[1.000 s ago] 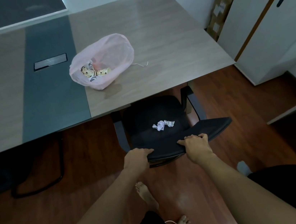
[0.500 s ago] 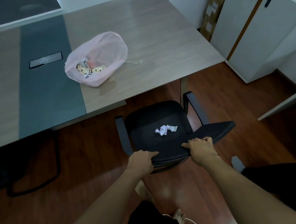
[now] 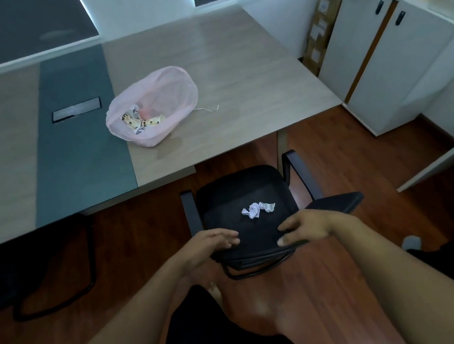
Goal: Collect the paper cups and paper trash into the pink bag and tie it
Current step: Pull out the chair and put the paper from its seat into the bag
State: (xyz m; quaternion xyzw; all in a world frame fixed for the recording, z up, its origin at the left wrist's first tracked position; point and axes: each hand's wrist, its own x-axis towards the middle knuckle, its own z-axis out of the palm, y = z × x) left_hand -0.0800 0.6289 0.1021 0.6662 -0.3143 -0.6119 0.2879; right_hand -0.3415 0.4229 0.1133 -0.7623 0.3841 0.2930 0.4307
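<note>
left hand [image 3: 210, 243]: fingers straight, together, at black mesh chair [image 3: 223, 198] backrest | right hand [image 3: 306, 227]: fingers loosely spread there | crumpled white paper scrap [image 3: 257, 210]: chair seat, 12 o'clock | open pink plastic bag [image 3: 165, 93]: wood-grain table [image 3: 238, 66], 11 o'clock

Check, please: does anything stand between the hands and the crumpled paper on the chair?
Nothing visible does. The crumpled paper lies uncovered on the chair seat, just beyond the left hand and right hand at the backrest.
</note>
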